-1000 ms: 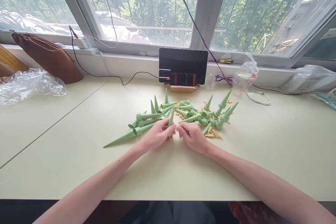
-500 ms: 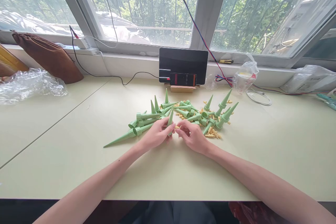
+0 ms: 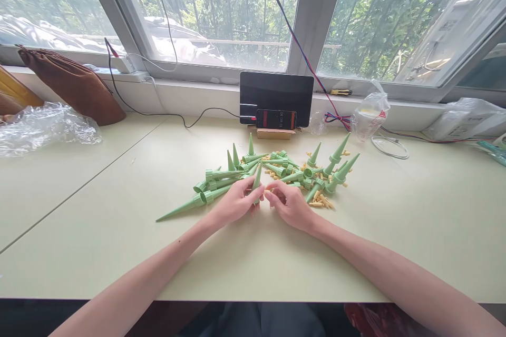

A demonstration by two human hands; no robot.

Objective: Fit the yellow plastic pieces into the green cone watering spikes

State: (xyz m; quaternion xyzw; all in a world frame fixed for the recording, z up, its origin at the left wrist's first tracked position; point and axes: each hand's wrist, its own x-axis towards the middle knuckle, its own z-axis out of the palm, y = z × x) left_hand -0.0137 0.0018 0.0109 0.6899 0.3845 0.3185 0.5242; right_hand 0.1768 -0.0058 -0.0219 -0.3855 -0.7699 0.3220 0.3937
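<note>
My left hand [image 3: 237, 200] is closed around a green plastic spike [image 3: 258, 176], its tip pointing up and its lower end partly hidden by my fingers. Close beside it, my right hand [image 3: 291, 205] pinches a small tan peg [image 3: 268, 192], mostly covered by the fingertips. Just beyond both hands lies a pile of green spikes [image 3: 223, 174] with collared, hollow ends, some standing upright. Loose tan pegs [image 3: 322, 200] are scattered among and beside the spikes on the right.
A phone [image 3: 275, 119] leans against a dark tablet [image 3: 276, 92] at the back of the table [image 3: 118, 231]. Crumpled clear plastic [image 3: 51, 129] and a brown bag [image 3: 75, 84] are at left. A bagged cup [image 3: 369, 116] and a white cable [image 3: 391, 148] are at right.
My right fingers have closed further over the peg, so less of it shows. The left hand and its spike have hardly moved.
</note>
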